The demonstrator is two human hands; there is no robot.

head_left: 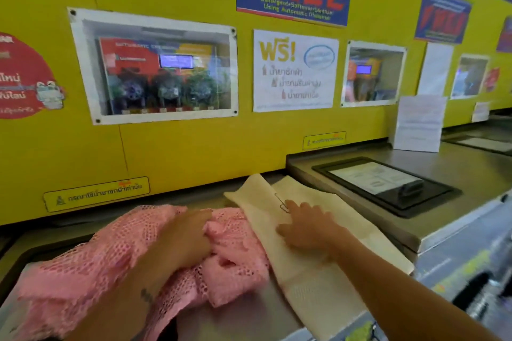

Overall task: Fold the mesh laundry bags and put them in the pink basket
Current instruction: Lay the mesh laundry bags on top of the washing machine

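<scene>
My right hand (304, 225) presses flat and open on the limp cream fine-mesh laundry bag (313, 255), best pinched at its corners, while beside it my left hand (188, 235) grips the floppy pink open-weave mesh bag (91, 266).

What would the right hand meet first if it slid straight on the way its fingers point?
Probably the zipper pull at the right hand's fingertips, on the cream mesh bag; beyond that, more bag.

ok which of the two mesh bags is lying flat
The cream mesh bag, under the right hand, lies smoothed flat. The pink mesh bag, under the left hand, is bunched and crumpled.
</scene>
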